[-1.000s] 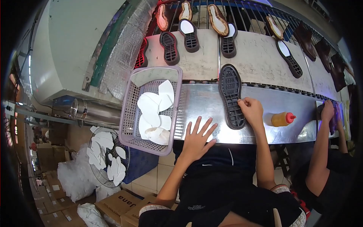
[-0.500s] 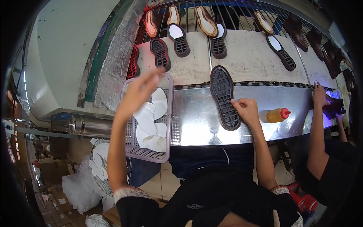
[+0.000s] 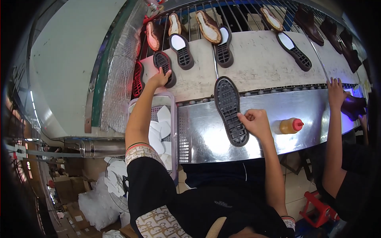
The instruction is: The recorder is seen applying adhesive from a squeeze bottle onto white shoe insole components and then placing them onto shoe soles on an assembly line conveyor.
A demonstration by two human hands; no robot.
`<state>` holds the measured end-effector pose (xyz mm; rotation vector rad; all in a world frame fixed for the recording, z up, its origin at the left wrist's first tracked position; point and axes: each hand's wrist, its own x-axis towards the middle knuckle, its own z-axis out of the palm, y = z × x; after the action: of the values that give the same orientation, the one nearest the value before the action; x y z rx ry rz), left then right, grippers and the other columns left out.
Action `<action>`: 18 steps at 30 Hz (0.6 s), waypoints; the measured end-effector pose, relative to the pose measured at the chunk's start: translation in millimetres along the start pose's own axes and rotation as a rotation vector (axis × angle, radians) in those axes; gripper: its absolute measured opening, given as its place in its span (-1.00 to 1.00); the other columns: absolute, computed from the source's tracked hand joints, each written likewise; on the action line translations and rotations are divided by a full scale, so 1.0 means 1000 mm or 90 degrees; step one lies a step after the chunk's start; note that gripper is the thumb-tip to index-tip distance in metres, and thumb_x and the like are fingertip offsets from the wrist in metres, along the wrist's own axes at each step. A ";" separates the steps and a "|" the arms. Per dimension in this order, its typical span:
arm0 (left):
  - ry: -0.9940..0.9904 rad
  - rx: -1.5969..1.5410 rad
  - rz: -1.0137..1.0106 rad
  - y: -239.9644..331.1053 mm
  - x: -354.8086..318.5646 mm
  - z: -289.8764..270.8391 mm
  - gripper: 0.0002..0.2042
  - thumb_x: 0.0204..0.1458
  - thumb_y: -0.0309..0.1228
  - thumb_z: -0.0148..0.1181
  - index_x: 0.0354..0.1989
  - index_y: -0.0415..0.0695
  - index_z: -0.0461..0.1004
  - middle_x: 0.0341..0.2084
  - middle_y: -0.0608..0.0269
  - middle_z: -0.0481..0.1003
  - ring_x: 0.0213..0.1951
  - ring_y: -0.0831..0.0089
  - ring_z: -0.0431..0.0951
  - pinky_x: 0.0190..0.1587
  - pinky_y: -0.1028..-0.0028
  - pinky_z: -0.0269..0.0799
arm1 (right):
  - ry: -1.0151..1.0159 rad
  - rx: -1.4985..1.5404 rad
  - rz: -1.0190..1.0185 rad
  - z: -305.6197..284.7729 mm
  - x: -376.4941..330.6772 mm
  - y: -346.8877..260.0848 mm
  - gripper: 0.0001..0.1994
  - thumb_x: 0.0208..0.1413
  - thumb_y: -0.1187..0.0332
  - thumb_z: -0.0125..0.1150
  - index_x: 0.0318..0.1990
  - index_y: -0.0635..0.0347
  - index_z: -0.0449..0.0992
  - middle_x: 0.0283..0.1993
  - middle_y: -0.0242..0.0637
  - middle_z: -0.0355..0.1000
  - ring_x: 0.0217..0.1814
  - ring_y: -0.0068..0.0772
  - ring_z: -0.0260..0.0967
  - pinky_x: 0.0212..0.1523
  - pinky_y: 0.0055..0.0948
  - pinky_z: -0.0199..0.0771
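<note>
**Two hands, two soles at the conveyor**

Reaching across the frame's middle, a worker stretches the left arm up to a pale conveyor belt (image 3: 262, 63) that curves along the upper half of the picture, carrying black soles and, on the wire rack at its top edge, tan insoles and brown shoes. Below the belt, a shiny steel bench (image 3: 301, 115) runs across the centre, its surface bending with the lens. At centre left, a grey mesh basket (image 3: 173, 119) sits on the bench's end, holding white cut pieces (image 3: 158, 131), with the left forearm passing over it. The biggest of the soles, a large sole (image 3: 230, 111), lies tread up at the middle of the frame, its toe on the belt's edge and its heel on the bench. The right hand (image 3: 257, 123), just right of centre, rests against that sole's right edge, fingers curled and pressed to the rim, thumb tucked; whether it truly pinches the rubber cannot be told. The left hand (image 3: 159, 78), upper left of centre, lies on a small sole (image 3: 163, 66) on the belt, fingers spread over its lower end and not closed round it. An amber bottle (image 3: 290, 125) with a red cap lies on its side on the bench, right of the right hand. At far right, another person's hand (image 3: 335, 89) rests on the bench's edge beside a dark shoe (image 3: 354, 106).
</note>
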<state>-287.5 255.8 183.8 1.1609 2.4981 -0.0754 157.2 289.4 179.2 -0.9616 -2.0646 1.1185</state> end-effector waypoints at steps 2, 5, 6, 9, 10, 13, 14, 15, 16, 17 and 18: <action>-0.009 -0.016 -0.023 0.007 -0.007 -0.008 0.00 -0.04 0.38 -0.48 0.24 -0.44 -0.07 0.07 -0.40 0.20 0.18 -0.03 0.22 0.22 0.29 0.07 | 0.002 -0.007 0.000 -0.002 -0.001 0.001 -0.67 -0.12 0.26 0.32 -0.70 0.35 0.45 -0.81 -0.23 0.28 -0.78 -0.47 0.22 -0.71 -0.51 0.17; -0.006 -0.019 -0.027 0.014 -0.019 -0.019 0.09 -0.22 0.47 -0.25 -0.02 -0.58 0.28 -0.07 -0.42 0.34 0.06 -0.03 0.37 0.11 0.29 0.24 | -0.006 0.002 0.007 -0.001 -0.005 0.003 -0.66 -0.17 0.20 0.34 -0.72 0.30 0.45 -0.80 -0.21 0.31 -0.78 -0.35 0.29 -0.69 -0.47 0.25; -0.028 0.000 -0.012 0.018 -0.022 -0.023 0.03 -0.23 0.42 -0.15 -0.09 -0.58 0.34 -0.13 -0.40 0.38 -0.01 -0.05 0.42 0.04 0.27 0.30 | -0.009 -0.004 0.004 -0.004 -0.005 0.004 -0.66 -0.18 0.20 0.34 -0.72 0.29 0.46 -0.80 -0.21 0.30 -0.78 -0.35 0.29 -0.69 -0.46 0.24; -0.032 -0.012 -0.009 0.035 -0.028 -0.018 -0.08 -0.27 0.30 0.06 -0.23 -0.59 0.42 -0.26 -0.38 0.45 -0.16 -0.04 0.52 -0.10 0.27 0.41 | -0.048 -0.062 0.014 -0.010 -0.007 0.000 -0.62 -0.18 0.08 0.32 -0.70 0.24 0.45 -0.78 -0.23 0.30 -0.72 -0.27 0.32 -0.65 -0.37 0.26; 0.011 -0.009 -0.011 0.030 -0.027 -0.017 -0.12 -0.23 0.30 0.02 -0.25 -0.54 0.44 -0.26 -0.36 0.46 -0.16 -0.01 0.52 -0.11 0.27 0.40 | -0.056 -0.114 -0.024 -0.007 -0.006 -0.001 -0.58 -0.17 0.01 0.28 -0.69 0.22 0.45 -0.75 -0.22 0.32 -0.67 -0.21 0.34 -0.62 -0.33 0.28; 0.272 -0.199 0.157 -0.053 -0.032 -0.037 -0.24 -0.12 0.26 -0.08 -0.26 -0.37 0.50 -0.25 -0.27 0.48 -0.17 0.09 0.54 -0.18 0.27 0.42 | -0.121 -0.155 -0.150 0.013 0.006 -0.023 -0.55 -0.15 -0.08 0.21 -0.68 0.17 0.44 -0.68 -0.19 0.36 -0.58 -0.11 0.37 -0.55 -0.23 0.30; 0.212 -0.277 0.115 0.022 -0.037 -0.033 -0.31 -0.07 0.21 -0.13 -0.25 -0.29 0.51 -0.30 -0.23 0.50 -0.23 0.08 0.55 -0.24 0.25 0.42 | -0.110 -0.197 -0.125 0.006 0.005 0.004 -0.57 -0.14 -0.05 0.21 -0.67 0.18 0.45 -0.68 -0.18 0.37 -0.59 -0.11 0.37 -0.56 -0.24 0.29; 0.109 -0.263 0.071 0.054 -0.058 -0.048 -0.55 0.03 -0.02 -0.04 -0.24 -0.21 0.50 -0.51 0.16 0.50 -0.38 0.45 0.49 -0.27 0.44 0.36 | -0.131 -0.166 -0.060 0.006 0.008 0.012 -0.59 -0.13 -0.02 0.21 -0.67 0.18 0.45 -0.67 -0.18 0.38 -0.60 -0.13 0.37 -0.57 -0.25 0.29; 0.149 -0.210 0.148 0.091 -0.095 -0.057 -0.53 0.01 -0.01 -0.02 -0.24 -0.23 0.49 -0.50 0.11 0.51 -0.37 0.40 0.51 -0.27 0.41 0.36 | -0.142 -0.134 0.010 -0.002 0.005 0.016 -0.60 -0.12 0.01 0.21 -0.67 0.19 0.46 -0.67 -0.17 0.38 -0.62 -0.14 0.36 -0.57 -0.26 0.29; 0.195 -0.153 0.222 0.121 -0.138 -0.063 -0.52 -0.01 -0.01 0.00 -0.23 -0.25 0.48 -0.48 0.07 0.53 -0.36 0.34 0.53 -0.28 0.38 0.37 | -0.127 -0.071 0.004 -0.008 0.004 0.019 -0.64 -0.10 0.10 0.21 -0.66 0.23 0.47 -0.69 -0.16 0.37 -0.67 -0.23 0.33 -0.60 -0.32 0.25; 0.200 -0.182 0.245 0.146 -0.186 -0.062 -0.44 -0.07 0.04 0.01 -0.22 -0.32 0.46 -0.50 -0.06 0.51 -0.37 0.17 0.53 -0.27 0.29 0.39 | -0.116 0.017 0.010 -0.015 0.004 0.030 -0.70 -0.08 0.21 0.22 -0.66 0.25 0.45 -0.74 -0.31 0.31 -0.71 -0.46 0.21 -0.62 -0.44 0.15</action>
<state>-89.7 229.9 324.4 1.5955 2.3760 0.5884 176.1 310.4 160.9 -0.8923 -2.1833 1.2802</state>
